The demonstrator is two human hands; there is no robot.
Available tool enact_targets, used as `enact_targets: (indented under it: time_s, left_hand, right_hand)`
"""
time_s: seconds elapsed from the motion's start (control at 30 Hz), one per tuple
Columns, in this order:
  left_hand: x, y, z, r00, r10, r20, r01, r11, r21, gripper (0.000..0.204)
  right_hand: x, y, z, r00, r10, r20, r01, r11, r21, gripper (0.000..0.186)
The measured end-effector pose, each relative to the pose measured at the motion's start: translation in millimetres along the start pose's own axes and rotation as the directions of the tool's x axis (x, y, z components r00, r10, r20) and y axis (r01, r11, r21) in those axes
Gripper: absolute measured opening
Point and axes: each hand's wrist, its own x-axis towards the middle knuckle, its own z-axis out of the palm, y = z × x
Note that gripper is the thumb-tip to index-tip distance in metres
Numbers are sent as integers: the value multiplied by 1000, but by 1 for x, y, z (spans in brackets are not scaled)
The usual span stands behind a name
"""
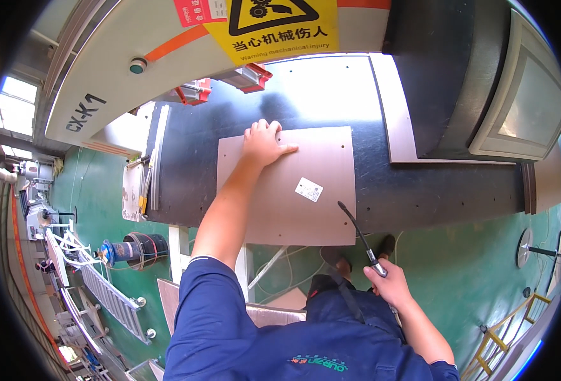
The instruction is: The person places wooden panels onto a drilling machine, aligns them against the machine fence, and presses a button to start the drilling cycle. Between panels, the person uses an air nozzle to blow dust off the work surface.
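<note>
Well, my L hand [266, 143] rests open near the far edge of the flat pinkish-brown rectangular board [255, 197]; R hand [388, 284] grips the slim black-silver rod tool [372, 255], pointing fwd-L over its near-R corner.

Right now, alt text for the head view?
A bare left hand rests on a pinkish-brown panel overhanging the near edge of a black worktable, while the right hand holds a slender tool angled toward the panel. Beyond is a machine with a yellow warning sign.
</note>
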Motion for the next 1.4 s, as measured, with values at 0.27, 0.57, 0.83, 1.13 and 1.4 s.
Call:
enact_targets:
  time_s: [0.27,0.57,0.83,1.13,1.4]
  left_hand:
    - [-5,1,4,997,-56,-48,56,998,-1,64]
    - [-9,-54,7,923,-371,-106,379,922,73,68]
    - [-43,-89,8,752,-653,-88,659,748,74,83]
    - [-95,-113,10,696,-717,39,718,696,-27,83]
    - [-137,-108,13,731,-670,128,675,738,2,71]
  right_hand:
    - [-5,-3,2,1000,27,-15,-26,997,77,33]
    - [-13,11,1,998,7,-62,-2,997,80,33]
    - [-12,13,8,1000,-3,-16,5,997,80,34]
    - [-11,11,18,997,-63,42,62,998,11,33]
    - [-12,7,18,994,-82,77,81,997,9,33]
